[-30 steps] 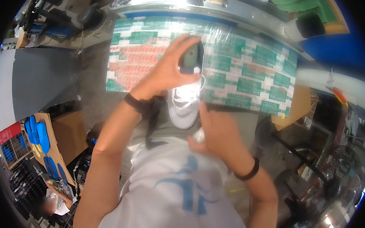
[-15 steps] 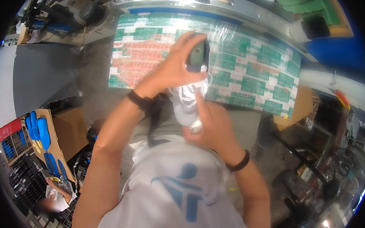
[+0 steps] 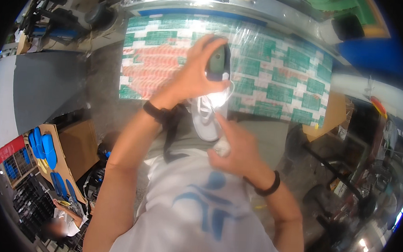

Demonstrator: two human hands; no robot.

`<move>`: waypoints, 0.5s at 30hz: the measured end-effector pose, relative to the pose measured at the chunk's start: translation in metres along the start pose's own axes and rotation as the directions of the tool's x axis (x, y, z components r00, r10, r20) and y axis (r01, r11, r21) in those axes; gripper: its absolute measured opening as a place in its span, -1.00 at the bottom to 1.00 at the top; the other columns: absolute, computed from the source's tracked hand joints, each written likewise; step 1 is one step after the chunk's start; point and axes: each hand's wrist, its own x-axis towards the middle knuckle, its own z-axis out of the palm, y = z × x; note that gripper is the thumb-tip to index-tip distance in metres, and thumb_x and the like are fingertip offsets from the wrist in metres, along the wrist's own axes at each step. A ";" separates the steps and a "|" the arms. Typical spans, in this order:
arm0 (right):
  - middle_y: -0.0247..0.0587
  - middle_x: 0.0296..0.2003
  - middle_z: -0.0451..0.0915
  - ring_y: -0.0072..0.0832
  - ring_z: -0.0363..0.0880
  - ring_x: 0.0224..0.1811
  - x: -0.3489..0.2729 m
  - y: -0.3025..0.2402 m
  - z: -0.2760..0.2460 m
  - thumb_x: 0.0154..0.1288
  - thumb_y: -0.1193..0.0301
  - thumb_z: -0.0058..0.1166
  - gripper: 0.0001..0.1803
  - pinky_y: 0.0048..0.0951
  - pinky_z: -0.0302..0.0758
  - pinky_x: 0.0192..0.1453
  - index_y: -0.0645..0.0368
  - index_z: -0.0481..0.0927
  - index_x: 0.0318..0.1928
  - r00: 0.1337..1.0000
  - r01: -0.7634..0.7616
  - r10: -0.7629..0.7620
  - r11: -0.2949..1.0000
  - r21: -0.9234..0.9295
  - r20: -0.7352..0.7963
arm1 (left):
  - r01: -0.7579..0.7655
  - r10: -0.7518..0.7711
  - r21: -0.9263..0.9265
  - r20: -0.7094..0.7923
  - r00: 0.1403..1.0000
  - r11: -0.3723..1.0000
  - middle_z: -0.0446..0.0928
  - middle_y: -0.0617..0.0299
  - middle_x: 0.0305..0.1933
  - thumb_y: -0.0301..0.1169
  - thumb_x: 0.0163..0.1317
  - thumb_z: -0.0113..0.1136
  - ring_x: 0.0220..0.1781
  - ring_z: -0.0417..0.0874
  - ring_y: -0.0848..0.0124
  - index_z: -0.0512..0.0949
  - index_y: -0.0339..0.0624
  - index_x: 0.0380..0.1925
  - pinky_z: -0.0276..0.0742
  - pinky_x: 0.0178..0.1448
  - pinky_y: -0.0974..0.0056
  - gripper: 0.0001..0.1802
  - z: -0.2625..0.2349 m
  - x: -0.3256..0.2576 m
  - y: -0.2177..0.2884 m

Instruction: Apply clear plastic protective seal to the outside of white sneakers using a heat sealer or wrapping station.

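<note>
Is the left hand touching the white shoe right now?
Touching. The head view shows the left hand wrapped around the sole end of the white shoe, fingers over its dark sole, no gap.

Workbench (image 3: pixel 282 20) (patterned plastic-covered sheet (image 3: pixel 278 84)).

A white shoe (image 3: pixel 206 117) with a grey-green sole, above a desk (image 3: pixel 278 84) covered in green-and-red printed sheets under clear plastic. Black wristbands (image 3: pixel 154 111) circle both wrists; the white shirt (image 3: pixel 196 218) bears a blue emblem. Blue insoles (image 3: pixel 41 144) lie on brown cardboard.

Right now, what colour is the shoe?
White shoe, clearest in the head view.
</note>
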 end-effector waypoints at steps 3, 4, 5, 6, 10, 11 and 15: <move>-0.08 -0.25 0.64 -0.13 0.67 -0.25 0.013 0.000 0.008 0.08 0.04 0.59 0.11 -0.12 0.59 -0.13 0.51 0.47 0.50 0.998 0.058 -0.053 0.960 -0.274 0.027 | 0.063 -0.063 -0.052 0.012 0.998 0.997 0.14 -0.18 0.79 -0.22 0.06 0.69 0.83 0.13 -0.22 0.35 0.09 0.68 0.15 0.83 -0.19 0.13 -0.002 -0.001 0.001; -0.08 -0.25 0.64 -0.13 0.67 -0.25 0.009 0.001 0.009 0.08 0.04 0.59 0.11 -0.12 0.59 -0.13 0.51 0.47 0.50 0.999 0.052 -0.046 0.960 -0.275 0.026 | 0.047 -0.046 -0.066 0.015 0.999 0.997 0.13 -0.18 0.80 -0.22 0.06 0.69 0.83 0.11 -0.22 0.35 0.09 0.68 0.14 0.83 -0.19 0.14 -0.001 0.000 -0.001; -0.10 -0.28 0.62 -0.16 0.65 -0.27 0.006 0.002 0.009 0.07 0.01 0.58 0.12 -0.14 0.56 -0.15 0.50 0.47 0.51 0.997 0.074 -0.069 0.944 -0.322 0.025 | 0.033 -0.032 -0.074 0.009 0.999 0.997 0.12 -0.17 0.80 -0.23 0.05 0.69 0.84 0.10 -0.22 0.35 0.10 0.68 0.13 0.83 -0.20 0.14 -0.002 0.001 -0.001; -0.12 -0.30 0.59 -0.18 0.62 -0.29 0.004 0.003 0.009 0.07 -0.02 0.58 0.14 -0.16 0.53 -0.16 0.50 0.46 0.51 0.995 0.095 -0.092 0.925 -0.368 0.026 | 0.035 -0.034 -0.072 0.006 0.999 0.997 0.12 -0.17 0.80 -0.23 0.05 0.69 0.84 0.10 -0.22 0.35 0.10 0.68 0.13 0.83 -0.20 0.14 -0.003 0.002 -0.001; -0.10 -0.28 0.62 -0.14 0.64 -0.28 -0.003 -0.001 0.011 0.05 -0.01 0.58 0.15 -0.12 0.56 -0.15 0.51 0.46 0.52 0.996 0.087 -0.092 0.930 -0.356 0.004 | 0.048 -0.047 -0.055 0.018 0.999 0.997 0.12 -0.17 0.80 -0.25 0.05 0.69 0.85 0.07 -0.21 0.35 0.11 0.68 0.10 0.84 -0.20 0.14 -0.004 0.000 -0.002; -0.10 -0.27 0.62 -0.14 0.64 -0.28 -0.014 -0.005 0.008 0.05 0.00 0.58 0.16 -0.10 0.57 -0.15 0.51 0.46 0.52 0.999 0.049 -0.043 0.956 -0.290 0.029 | 0.043 -0.042 -0.050 0.008 0.999 0.998 0.13 -0.17 0.80 -0.26 0.05 0.68 0.85 0.07 -0.20 0.35 0.11 0.68 0.10 0.84 -0.20 0.14 -0.004 0.000 -0.002; -0.09 -0.24 0.64 -0.13 0.64 -0.28 -0.030 -0.011 0.002 0.06 0.03 0.58 0.14 -0.06 0.59 -0.15 0.50 0.46 0.53 0.999 -0.025 0.024 0.999 -0.045 -0.038 | 0.050 -0.048 -0.078 0.029 0.998 0.996 0.13 -0.18 0.80 -0.25 0.06 0.67 0.85 0.08 -0.21 0.35 0.12 0.69 0.09 0.85 -0.19 0.13 -0.002 0.000 0.000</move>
